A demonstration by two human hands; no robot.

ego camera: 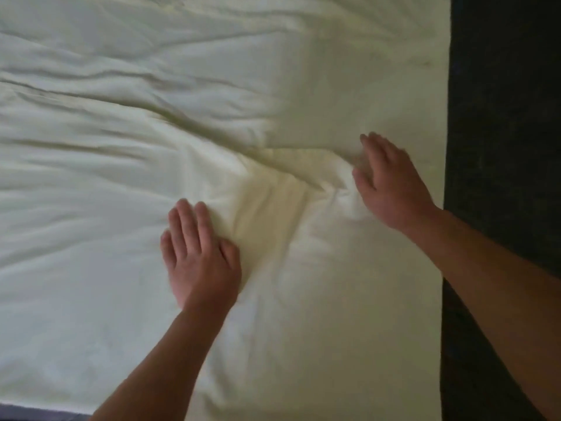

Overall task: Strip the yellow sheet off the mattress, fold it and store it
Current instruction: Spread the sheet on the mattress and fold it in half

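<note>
The yellow sheet (121, 268) lies spread wide under both hands and runs out far beyond the fingertips and off to the left of the left hand. Its straight edge sits just to the right of the right hand. Beyond that edge is a dark surface (504, 117); whether this is bare mattress or floor I cannot tell.

The step looks like smoothing the cloth flat before a fold. The left hand (200, 256) lies palm down on the sheet, fingers straight and close together. The right hand (391, 183), ahead of it and nearer the edge, is also palm down with fingers extended. It is blurred, so how hard it presses is unclear.

A bunched ridge of creases (273, 165) rises between the two hands and trails away ahead and to the left of the left hand. To do this well, the palms should stay flat and sweep outward from that ridge, each hand away from the other, so the slack is pushed toward the free edges and not trapped in the middle. Light, even pressure matters, because thin cloth probably drags and forms new folds under a heavy palm. The long wrinkles beyond the left fingertips need the same treatment next.

A thin grey strip (30, 413) shows behind the left wrist, at the sheet's near edge.
</note>
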